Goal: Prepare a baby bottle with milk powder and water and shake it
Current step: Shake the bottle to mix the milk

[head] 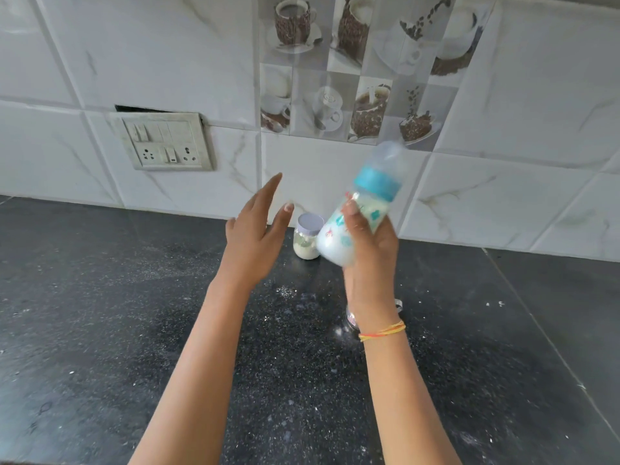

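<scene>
— So where are we with the bottle?

— Our right hand (367, 245) grips the clear plastic baby bottle with the blue collar and cap (360, 209), tilted in the air above the black speckled tabletop (100, 330). It is capped and holds white milk, so we judge powder and water are in.

— And the other hand?

— Our left hand (255, 236) hangs left of the bottle, fingers straight, holding nothing. The small lidded powder jar (307, 239) stands just behind the bottle. Only shaking looks left.

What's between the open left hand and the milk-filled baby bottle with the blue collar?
Head view: the small glass powder jar with a pale lid stands on the dark counter behind that gap, between left hand and bottle.
</scene>
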